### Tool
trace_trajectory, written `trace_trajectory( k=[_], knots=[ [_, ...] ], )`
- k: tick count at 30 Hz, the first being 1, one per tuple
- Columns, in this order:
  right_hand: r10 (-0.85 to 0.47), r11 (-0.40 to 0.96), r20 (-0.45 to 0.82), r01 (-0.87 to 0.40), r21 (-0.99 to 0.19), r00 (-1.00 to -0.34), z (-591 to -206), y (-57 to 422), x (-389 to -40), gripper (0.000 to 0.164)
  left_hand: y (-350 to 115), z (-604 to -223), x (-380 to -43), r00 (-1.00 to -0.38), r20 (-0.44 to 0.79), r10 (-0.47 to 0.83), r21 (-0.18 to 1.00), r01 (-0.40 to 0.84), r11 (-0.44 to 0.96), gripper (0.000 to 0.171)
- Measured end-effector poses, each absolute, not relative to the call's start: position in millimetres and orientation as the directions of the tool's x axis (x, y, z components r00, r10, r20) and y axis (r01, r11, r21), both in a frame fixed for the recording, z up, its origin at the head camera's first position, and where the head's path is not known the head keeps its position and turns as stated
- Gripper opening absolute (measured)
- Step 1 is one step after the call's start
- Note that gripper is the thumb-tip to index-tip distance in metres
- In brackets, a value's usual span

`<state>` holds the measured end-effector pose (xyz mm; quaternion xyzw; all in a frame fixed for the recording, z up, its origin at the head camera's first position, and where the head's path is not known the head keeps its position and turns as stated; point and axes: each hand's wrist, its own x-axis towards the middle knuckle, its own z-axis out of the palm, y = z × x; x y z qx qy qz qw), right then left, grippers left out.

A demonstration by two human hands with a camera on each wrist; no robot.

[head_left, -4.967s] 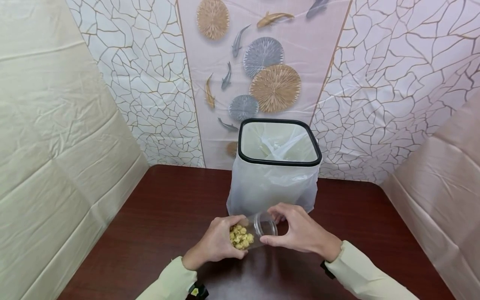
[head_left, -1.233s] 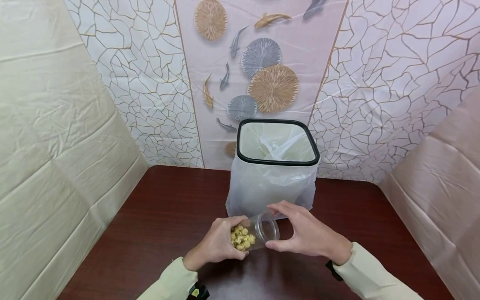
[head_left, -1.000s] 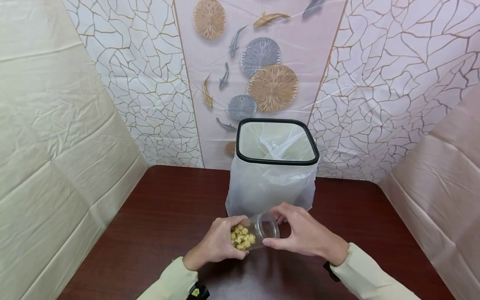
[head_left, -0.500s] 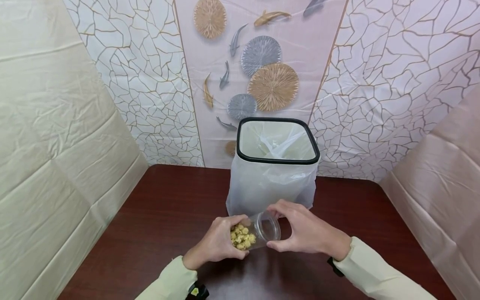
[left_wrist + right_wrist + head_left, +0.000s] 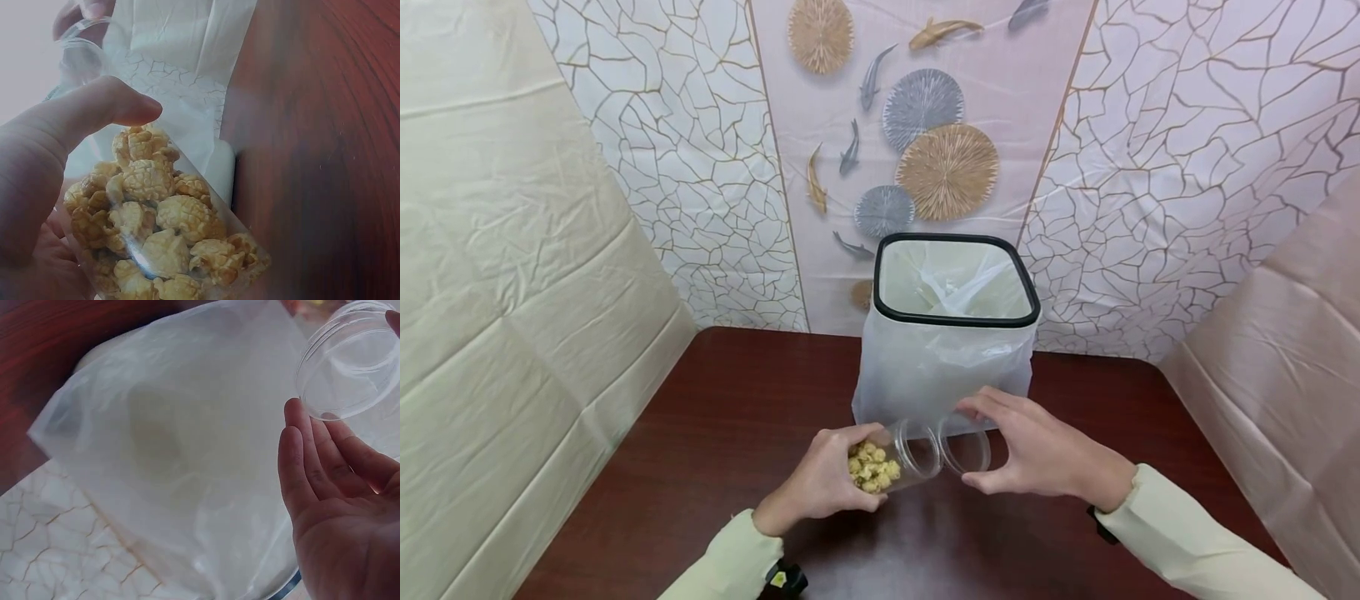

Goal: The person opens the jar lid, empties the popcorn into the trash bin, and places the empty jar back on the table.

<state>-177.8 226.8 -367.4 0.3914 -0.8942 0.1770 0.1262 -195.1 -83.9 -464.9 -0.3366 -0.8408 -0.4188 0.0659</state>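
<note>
My left hand (image 5: pixel 835 477) grips a clear plastic jar (image 5: pixel 891 457), tipped on its side with its mouth toward the right. Caramel popcorn (image 5: pixel 872 468) lies in its lower half; the left wrist view shows the popcorn (image 5: pixel 165 225) close up behind the clear wall, with my thumb across the jar. In my right hand (image 5: pixel 1037 446) a clear round lid (image 5: pixel 966 446) is pinched between thumb and fingertips, just off the jar's mouth. The right wrist view shows the lid (image 5: pixel 350 369) resting against the fingertips.
Behind the hands stands a bin (image 5: pixel 947 367) with a black rim and a white plastic bag lining it. The dark wooden table (image 5: pixel 737 408) spreads out around it. Patterned cloth (image 5: pixel 700 167) hangs at the back, and beige cloth (image 5: pixel 512 292) at the sides.
The lid has come off the jar's mouth and moved right with my right hand. My left hand and the jar have shifted slightly left.
</note>
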Motion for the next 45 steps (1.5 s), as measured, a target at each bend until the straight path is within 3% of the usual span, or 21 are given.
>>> trace_trajectory(
  k=[5,16,23,37,45],
  knots=[
    [-0.634,0.661,0.391,-0.730,-0.175,-0.667,-373.0,244.6,-181.2,0.070,-94.0,-463.3,-195.6,-0.776,0.403,0.485,0.670,0.611,0.422,0.072],
    [-0.563,0.766,0.328,-0.628,-0.135,-0.758,-396.9,276.9,-180.5,0.067,-126.7,-468.1,-195.3,-0.847,0.391,0.361,0.679,0.530,0.508,0.083],
    [-0.541,0.771,0.324,-0.611,-0.177,-0.776,-426.1,291.4,-178.5,0.063,-141.4,-474.1,-196.0,-0.875,0.385,0.293,0.677,0.484,0.555,0.083],
    [-0.465,0.855,0.051,-0.464,-0.233,-0.884,-470.7,299.7,-172.4,0.074,-146.5,-481.3,-195.3,-0.887,0.370,0.278,0.686,0.462,0.562,0.079],
    [-0.435,0.871,-0.021,-0.415,-0.263,-0.900,-479.1,300.5,-166.9,0.079,-146.5,-479.7,-194.4,-0.891,0.362,0.274,0.690,0.454,0.564,0.081]
  ],
)
